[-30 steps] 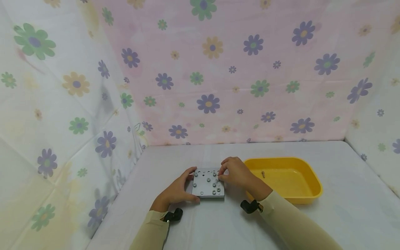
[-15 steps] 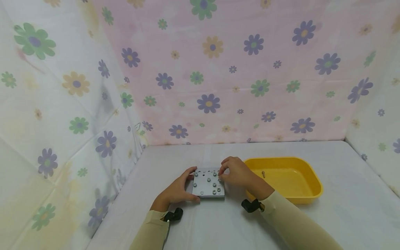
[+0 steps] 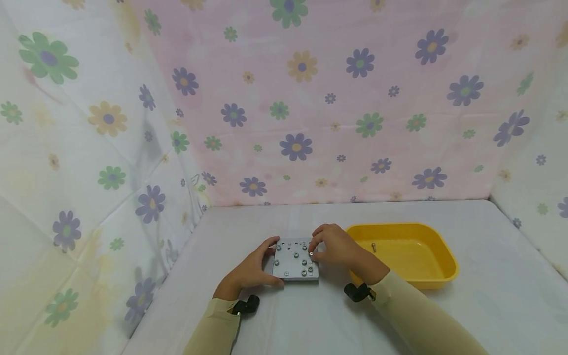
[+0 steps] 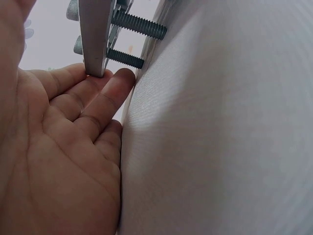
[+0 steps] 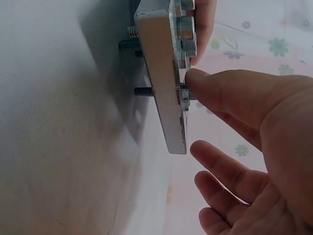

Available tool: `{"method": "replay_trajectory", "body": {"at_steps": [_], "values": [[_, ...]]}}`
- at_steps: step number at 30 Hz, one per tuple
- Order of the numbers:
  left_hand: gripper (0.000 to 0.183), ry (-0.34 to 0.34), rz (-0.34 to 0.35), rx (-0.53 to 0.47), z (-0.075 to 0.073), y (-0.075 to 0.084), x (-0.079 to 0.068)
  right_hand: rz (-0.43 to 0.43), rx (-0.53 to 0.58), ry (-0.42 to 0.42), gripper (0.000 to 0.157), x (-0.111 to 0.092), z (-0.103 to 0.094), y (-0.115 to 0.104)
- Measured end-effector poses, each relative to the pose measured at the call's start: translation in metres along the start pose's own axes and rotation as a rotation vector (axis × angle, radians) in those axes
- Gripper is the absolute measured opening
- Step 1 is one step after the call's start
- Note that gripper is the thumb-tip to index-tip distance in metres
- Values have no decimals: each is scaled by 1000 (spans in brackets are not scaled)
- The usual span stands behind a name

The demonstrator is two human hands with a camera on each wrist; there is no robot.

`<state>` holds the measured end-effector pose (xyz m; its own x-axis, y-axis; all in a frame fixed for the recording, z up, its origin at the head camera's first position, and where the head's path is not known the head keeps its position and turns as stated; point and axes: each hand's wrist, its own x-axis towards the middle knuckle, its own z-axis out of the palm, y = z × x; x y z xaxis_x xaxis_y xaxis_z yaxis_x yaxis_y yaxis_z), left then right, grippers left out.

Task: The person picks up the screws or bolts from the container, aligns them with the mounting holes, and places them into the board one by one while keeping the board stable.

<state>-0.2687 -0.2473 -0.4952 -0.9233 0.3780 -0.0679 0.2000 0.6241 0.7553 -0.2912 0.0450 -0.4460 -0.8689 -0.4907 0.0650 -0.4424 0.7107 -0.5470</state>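
A flat metal plate (image 3: 290, 266) carries several socket-head bolts, and their threaded shanks (image 4: 139, 25) stick out beneath it in the left wrist view. My left hand (image 3: 248, 271) grips the plate's left side, thumb at the front corner and fingers at the back corner. At the plate's right edge, the thumb and index finger of my right hand (image 3: 337, 249) pinch the head of a bolt (image 3: 311, 254). The right wrist view shows this bolt's shank (image 5: 144, 91) through the plate (image 5: 164, 83), with the thumb against its head and the other fingers spread loosely.
A yellow tray (image 3: 448, 256) stands right of the plate, partly behind my right forearm. One loose bolt (image 3: 373, 247) lies in it. White cloth (image 3: 310, 315) covers the table, and flower-patterned curtains (image 3: 337, 108) enclose the back and sides.
My right thumb and index finger have shifted slightly around the bolt head, which now shows between them. The left hand and the plate have stayed in place.
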Motion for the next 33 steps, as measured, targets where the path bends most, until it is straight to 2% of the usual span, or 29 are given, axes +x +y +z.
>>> {"method": "replay_trajectory", "body": {"at_steps": [11,25,33], "values": [[126,1,-7,-10,0,1,-1,19,-48,12,12,1,2,-3],[127,5,-23,-37,0,2,0,29,-45,4,10,-1,1,-5],[128,2,-26,-48,0,2,0,95,37,-26,10,-4,-8,-8]]}}
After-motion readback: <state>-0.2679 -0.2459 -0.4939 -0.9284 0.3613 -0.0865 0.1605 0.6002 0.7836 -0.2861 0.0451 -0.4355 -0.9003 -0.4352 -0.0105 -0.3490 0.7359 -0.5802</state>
